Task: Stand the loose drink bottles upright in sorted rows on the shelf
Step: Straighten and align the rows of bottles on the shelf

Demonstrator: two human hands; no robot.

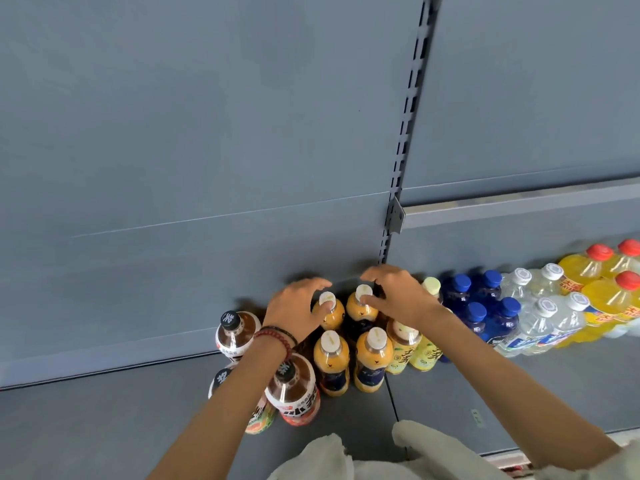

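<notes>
Several orange juice bottles with white caps stand upright on the grey shelf. My left hand grips the back left orange juice bottle around its neck. My right hand holds the back right orange juice bottle near its cap. Two more orange juice bottles stand in front of them. Brown tea bottles with black caps stand to the left, partly hidden by my left forearm.
To the right stand yellow-green tea bottles, blue bottles, clear water bottles and yellow bottles with red caps. A slotted upright splits the grey back panel. A white cloth lies at the front edge.
</notes>
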